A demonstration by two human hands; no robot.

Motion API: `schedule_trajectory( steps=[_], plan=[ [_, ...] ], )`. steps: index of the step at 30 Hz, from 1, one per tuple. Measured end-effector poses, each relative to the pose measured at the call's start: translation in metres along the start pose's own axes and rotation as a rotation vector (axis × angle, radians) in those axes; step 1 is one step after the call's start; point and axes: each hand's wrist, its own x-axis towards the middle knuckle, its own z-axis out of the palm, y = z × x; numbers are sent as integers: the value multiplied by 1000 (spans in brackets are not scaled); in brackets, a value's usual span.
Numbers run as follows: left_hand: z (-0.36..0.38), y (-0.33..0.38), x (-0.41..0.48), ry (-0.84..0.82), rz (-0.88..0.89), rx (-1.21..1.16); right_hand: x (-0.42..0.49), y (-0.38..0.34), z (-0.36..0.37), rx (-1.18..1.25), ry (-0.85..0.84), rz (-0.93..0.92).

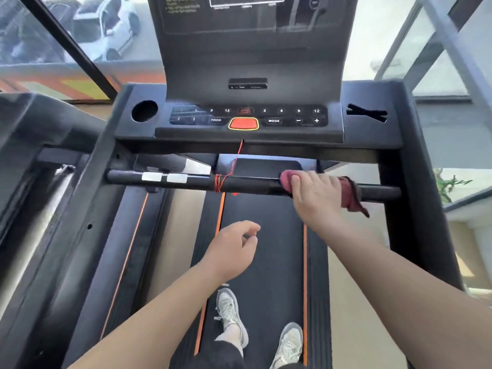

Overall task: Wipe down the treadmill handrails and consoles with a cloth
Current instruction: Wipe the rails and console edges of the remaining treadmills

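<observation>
**Cloth held on the front handrail, right of centre**

The right hand (316,193) lies over the black handrail (186,182), the crossbar that runs below the console (247,115). Its fingers curl over the far side of the bar and grip a dull red cloth (352,199) against it. One bunch of the cloth shows by the thumb, and the rest hangs off the bar at the outer edge of the hand.

The left hand (234,251) hovers above the treadmill belt (266,249), nearer the person than the bar and apart from it. Its fingers are loosely curled and it holds nothing.

A red cord (229,170) drops from under the console and is wound several times round the handrail near its middle, left of the cloth. Two white tags (151,177) sit side by side on the bar's left part.

On the console a red stop button (243,124) sits between keys marked PROG and MODE, with a round cup holder (144,111) at the left end. Two pale grey shoes (230,312) stand on the belt.
</observation>
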Motion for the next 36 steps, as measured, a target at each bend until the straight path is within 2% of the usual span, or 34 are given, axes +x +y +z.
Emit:
schedule_trajectory(
  steps=[4,6,8,10,12,14,16,18,21,26,29,32,36],
  plan=[
    [-38,-18,8,-10,11,-14,4,-94,25,208,27,-86],
    [-63,-32,13,21,51,-21,8,-133,30,415,18,-1],
    [-87,-50,19,102,85,-45,9,-165,27,711,68,124],
    [-114,-67,27,247,114,-31,12,-193,24,808,112,84],
    [-144,-78,38,400,182,59,20,-216,29,692,95,-81],
    [-174,-91,50,488,252,179,31,-233,42,499,-13,-195],
    [-201,-112,60,531,228,260,37,-246,57,201,-103,-261],
    [-224,-137,63,557,175,300,38,-262,66,7,-75,-292],
    [-251,-165,61,588,165,381,39,-302,73,-9,-49,-263],
    [-277,-191,53,615,204,421,44,-396,95,-21,-142,-308],
    [-294,-205,46,642,196,424,47,-425,100,-2,-196,-377],
    [-296,-210,44,657,200,381,50,-405,85,-34,-293,-505],
    [-283,-201,50,664,220,273,54,-321,52,-265,-335,-346]
  ],
)
